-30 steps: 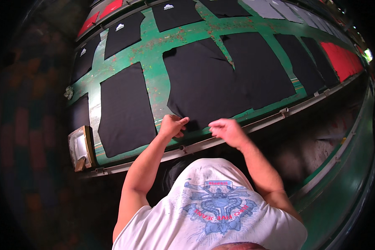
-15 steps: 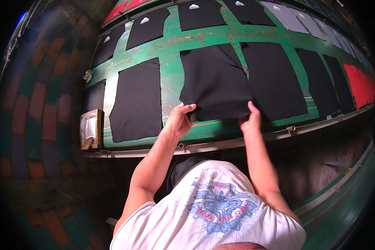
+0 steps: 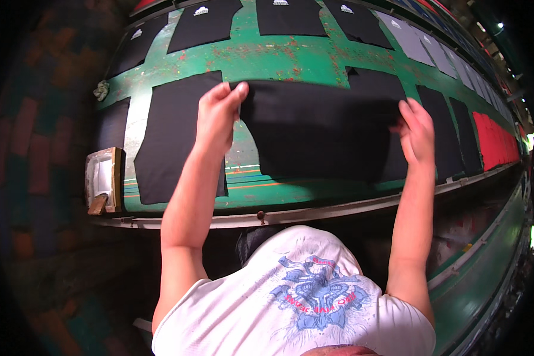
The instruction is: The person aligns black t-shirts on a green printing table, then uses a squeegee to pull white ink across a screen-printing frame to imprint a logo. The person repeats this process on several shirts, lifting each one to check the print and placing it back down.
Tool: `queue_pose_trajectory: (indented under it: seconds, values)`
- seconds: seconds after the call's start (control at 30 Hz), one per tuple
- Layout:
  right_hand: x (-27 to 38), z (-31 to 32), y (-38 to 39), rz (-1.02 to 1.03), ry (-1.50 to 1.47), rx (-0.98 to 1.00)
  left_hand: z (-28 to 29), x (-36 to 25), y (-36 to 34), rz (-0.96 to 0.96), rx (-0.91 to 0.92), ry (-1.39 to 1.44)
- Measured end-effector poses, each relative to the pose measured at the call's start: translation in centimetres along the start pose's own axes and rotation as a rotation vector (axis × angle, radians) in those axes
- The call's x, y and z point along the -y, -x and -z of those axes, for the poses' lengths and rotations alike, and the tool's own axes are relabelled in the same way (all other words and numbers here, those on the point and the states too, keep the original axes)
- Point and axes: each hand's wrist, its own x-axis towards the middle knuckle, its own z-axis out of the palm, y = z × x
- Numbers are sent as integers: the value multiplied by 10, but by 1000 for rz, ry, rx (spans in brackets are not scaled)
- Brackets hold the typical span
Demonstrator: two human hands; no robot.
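Observation:
A black fabric panel (image 3: 320, 133) hangs stretched between my two hands, lifted over the green table. My left hand (image 3: 216, 115) is closed on its upper left corner, thumb on top. At its right edge, my right hand (image 3: 417, 132) pinches the cloth, the fingers slightly blurred. To the left, another black panel (image 3: 169, 136) lies flat on the table, partly behind my left hand and forearm. A further black panel (image 3: 377, 80) lies to the right, mostly covered from view by the lifted cloth.
The green table (image 3: 243, 193) has a pale metal rail (image 3: 237, 221) along its near edge. A wood-framed tray (image 3: 117, 178) with a wooden block stands at left. Printed black panels (image 3: 204, 26), grey panels (image 3: 404, 38) and red pieces (image 3: 493, 139) lie farther off.
Both hands have moved apart and away from me, raising the black panel's near edge off the table and drawing it taut. The view has shifted slightly.

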Motion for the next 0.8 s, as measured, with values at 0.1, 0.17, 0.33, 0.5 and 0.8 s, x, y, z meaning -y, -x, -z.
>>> queue_pose_trajectory:
  seconds: [0.1,0.17,0.33,0.5,0.8]
  values:
    - [6,-29,-40,171,-43,27,-19,-10,-41,-58,-90,10]
    - [23,-31,-50,331,-65,11,-22,-26,-47,-258,-41,148]
    - [18,-25,-40,217,-92,-109,-20,-26,-20,-276,3,220]
    - [-59,-17,-31,-46,-12,-79,-12,45,5,6,-73,198]
    - [-158,17,39,-341,303,114,1,148,98,447,-325,-246]
